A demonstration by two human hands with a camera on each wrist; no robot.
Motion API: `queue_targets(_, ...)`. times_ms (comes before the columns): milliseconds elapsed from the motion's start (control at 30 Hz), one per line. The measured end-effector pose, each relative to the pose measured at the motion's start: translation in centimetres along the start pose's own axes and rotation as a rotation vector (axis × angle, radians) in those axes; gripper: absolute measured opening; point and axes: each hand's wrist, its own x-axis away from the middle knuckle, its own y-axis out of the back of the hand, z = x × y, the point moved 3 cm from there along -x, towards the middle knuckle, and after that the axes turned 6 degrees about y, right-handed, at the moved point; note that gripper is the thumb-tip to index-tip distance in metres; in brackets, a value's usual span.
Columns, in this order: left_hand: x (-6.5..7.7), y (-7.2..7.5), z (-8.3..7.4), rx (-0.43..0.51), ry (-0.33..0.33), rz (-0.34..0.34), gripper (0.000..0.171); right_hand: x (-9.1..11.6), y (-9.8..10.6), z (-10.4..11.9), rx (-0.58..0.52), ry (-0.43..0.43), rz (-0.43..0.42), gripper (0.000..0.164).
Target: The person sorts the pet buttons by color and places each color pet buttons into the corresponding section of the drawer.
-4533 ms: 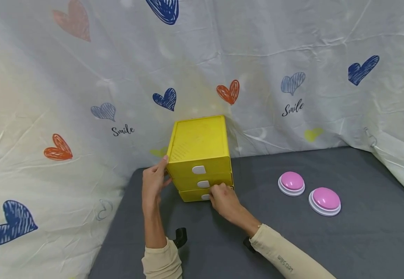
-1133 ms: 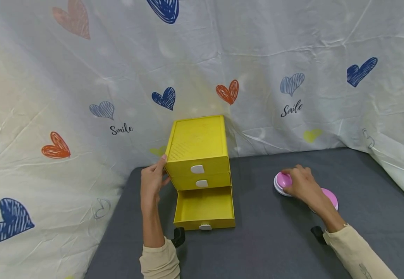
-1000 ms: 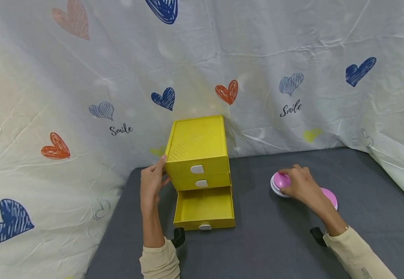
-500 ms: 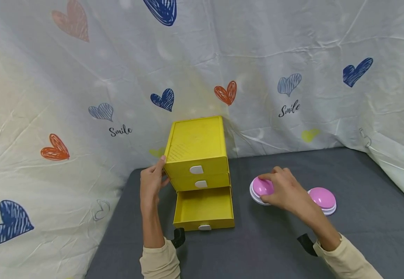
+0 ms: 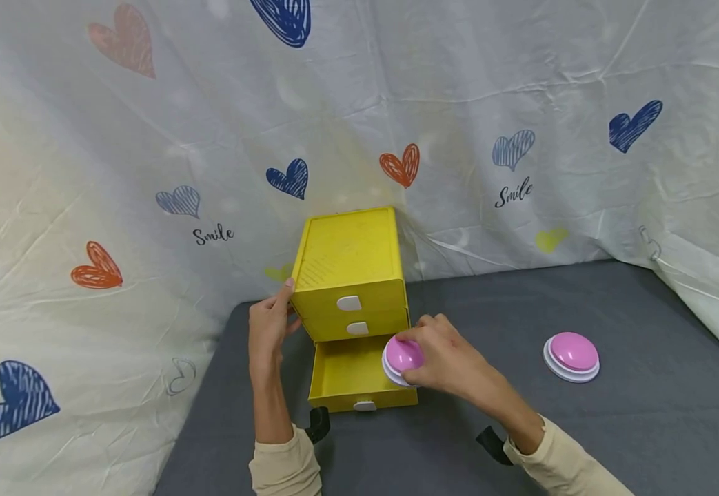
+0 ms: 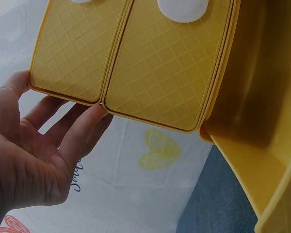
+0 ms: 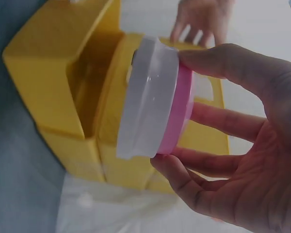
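My right hand (image 5: 449,355) pinches a round buzzer button (image 5: 404,354), pink dome on a white base, between thumb and fingers. It is held over the right part of the pulled-out bottom drawer (image 5: 340,375) of a yellow drawer unit (image 5: 353,248). In the right wrist view the buzzer button (image 7: 150,97) is seen side-on, gripped around its pink part. My left hand (image 5: 267,331) rests against the unit's left side, thumb by the upper front corner. The left wrist view shows the fingers of that hand (image 6: 43,150) touching the side.
A second pink-and-white buzzer button (image 5: 573,356) sits on the dark grey table (image 5: 489,296) to the right. The unit's upper two drawers, with white handles (image 5: 349,303), are pushed in. A white curtain (image 5: 458,103) printed with hearts hangs behind.
The bottom drawer has been pulled out by my right hand. That hand then took the nearer-to-unit buzzer button and carried it left over the drawer. My left hand stayed put.
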Motion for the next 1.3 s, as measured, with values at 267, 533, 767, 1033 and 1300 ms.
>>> queue_targets(267, 0.0, 0.1, 0.0, -0.009, 0.017, -0.023, 0.074, -2.4, -3.9, 1.8, 0.001, 0.098, -0.006, 0.041)
queue_targets(533, -0.1, 0.0, 0.0, 0.004, 0.017, -0.015, 0.068, -4.4, -7.1, 2.9, 0.057, 0.088, -0.038, 0.038)
queue_targets(767, -0.1, 0.0, 0.0, 0.01, 0.013, -0.02, 0.061, -5.8, -8.4, 3.3, 0.068, 0.055, -0.038, 0.026)
queue_targets(1033, -0.1, 0.1, 0.1, 0.0, 0.014, -0.016, 0.063, -7.1, -10.9, 3.5, 0.058, 0.067, 0.003, 0.026)
queue_targets(1300, 0.0, 0.1, 0.0, 0.007, 0.007, -0.008, 0.07, -7.7, -12.1, 3.6, 0.053, 0.047, 0.028, 0.035)
